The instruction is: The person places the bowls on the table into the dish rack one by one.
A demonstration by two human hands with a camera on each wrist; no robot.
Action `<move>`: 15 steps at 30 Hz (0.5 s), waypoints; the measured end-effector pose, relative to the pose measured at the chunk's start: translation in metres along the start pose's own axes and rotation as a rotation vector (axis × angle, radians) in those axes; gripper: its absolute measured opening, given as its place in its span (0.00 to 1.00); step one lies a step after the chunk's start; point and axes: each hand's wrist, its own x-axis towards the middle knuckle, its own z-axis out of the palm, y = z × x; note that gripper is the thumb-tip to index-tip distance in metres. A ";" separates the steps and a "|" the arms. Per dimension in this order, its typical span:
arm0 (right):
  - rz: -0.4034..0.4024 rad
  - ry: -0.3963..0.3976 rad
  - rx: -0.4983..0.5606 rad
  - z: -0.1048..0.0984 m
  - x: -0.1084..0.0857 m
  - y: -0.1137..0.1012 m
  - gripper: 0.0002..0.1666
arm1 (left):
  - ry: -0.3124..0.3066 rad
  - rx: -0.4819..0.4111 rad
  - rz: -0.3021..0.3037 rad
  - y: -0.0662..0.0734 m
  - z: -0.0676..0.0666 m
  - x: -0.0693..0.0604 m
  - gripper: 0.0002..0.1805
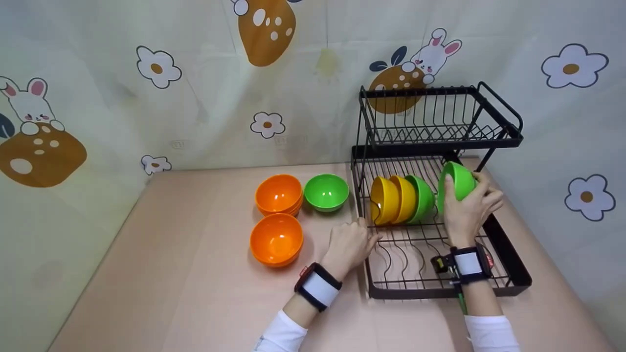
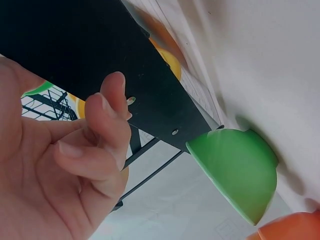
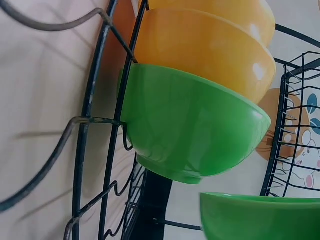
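Note:
In the head view my right hand grips a green bowl, thumb on one side and fingers on the other, tilted over the lower tier of a black dish rack. Just left of it, another green bowl and two yellow bowls stand on edge in a row between the wires. My left hand is at the rack's left side wall, its thumb reaching over the rim. The left wrist view shows its fingers loosely curled beside the black side panel, holding nothing.
Left of the rack, a green bowl sits upright on the table. Beside it are stacked orange bowls, with more orange ware in front. The rack's upper tier overhangs the back. A patterned curtain hangs behind.

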 end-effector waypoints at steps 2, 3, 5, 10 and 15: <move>0.008 -0.041 -0.028 0.000 0.000 0.001 0.39 | -0.010 -0.012 -0.006 0.000 0.000 0.000 0.25; 0.008 -0.059 -0.040 0.000 0.000 0.002 0.39 | -0.014 -0.011 -0.005 0.000 -0.001 0.000 0.25; 0.005 -0.094 -0.067 -0.001 0.000 0.003 0.40 | -0.021 -0.005 -0.002 0.000 -0.001 0.000 0.26; -0.008 -0.185 -0.114 -0.001 0.000 0.006 0.40 | -0.015 -0.012 0.005 0.000 -0.001 -0.001 0.27; -0.030 -0.243 -0.140 -0.002 -0.001 0.008 0.41 | -0.004 -0.042 0.005 0.000 0.001 -0.001 0.27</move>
